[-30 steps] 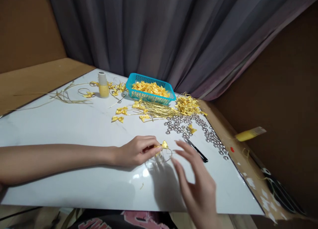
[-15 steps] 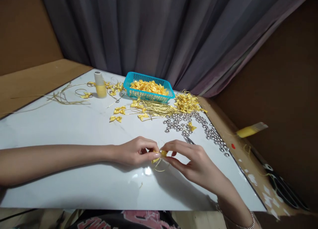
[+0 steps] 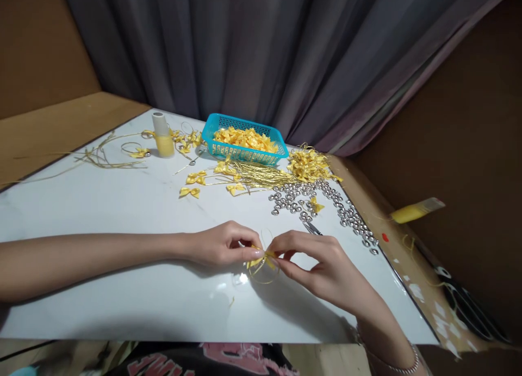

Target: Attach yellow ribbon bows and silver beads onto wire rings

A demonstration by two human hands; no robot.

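Note:
Between my two hands, above the front of the white table, is a small yellow ribbon bow (image 3: 256,263) with thin gold cord looping above and below it. My left hand (image 3: 228,245) pinches the bow's left side between thumb and fingers. From the other side, my right hand (image 3: 314,259) is closed with its fingertips on the bow's right side. A small shiny piece shows at the bow's middle, too small to make out fully. Just beyond my right hand lies a pair of small metal snips (image 3: 312,228), partly hidden.
A turquoise basket (image 3: 207,142) of yellow bows stands at the back, with gold cords (image 3: 265,175) before it. Silver rings or beads (image 3: 354,221) spread along the right. A yellow-filled bottle (image 3: 163,139) stands left; black scissors (image 3: 468,305) lie beyond the right edge.
The fingers of my right hand have shifted slightly, and more of the bow and its cord loops shows now. My left hand keeps its pinch. The whole view has moved a little.

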